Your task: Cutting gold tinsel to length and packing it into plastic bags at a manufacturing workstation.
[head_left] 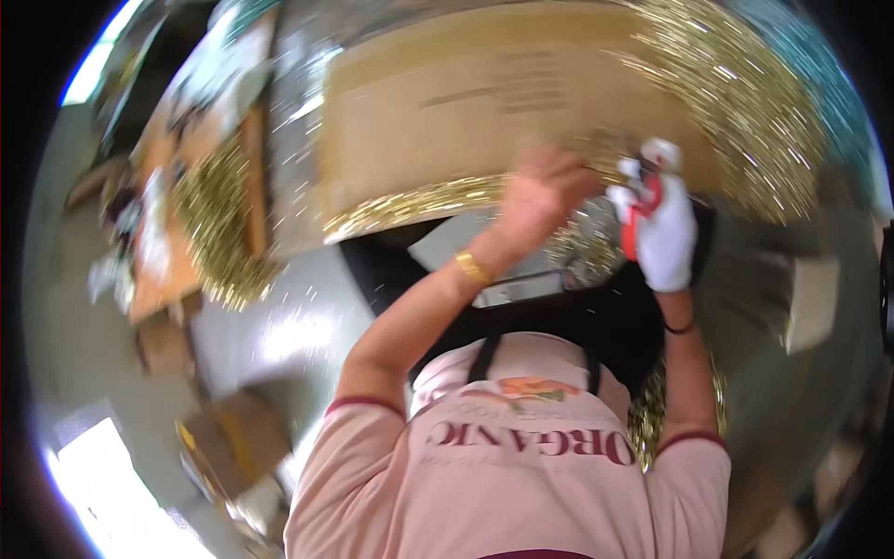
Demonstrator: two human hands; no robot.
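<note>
My bare left hand, with a gold band at the wrist, is over the near edge of a large cardboard box. Its fingers are pinched together on gold tinsel garland, which runs along that edge and hangs below the hand. Close by on the right, my right hand wears a white glove and grips red-handled pliers. The dark jaws point up and away from me. Motion blur hides the fingertips and the exact shape of the jaws.
A big heap of gold tinsel covers the box's right end, with teal tinsel beyond. More gold tinsel hangs off a wooden table at left. Cardboard boxes stand on the floor at lower left.
</note>
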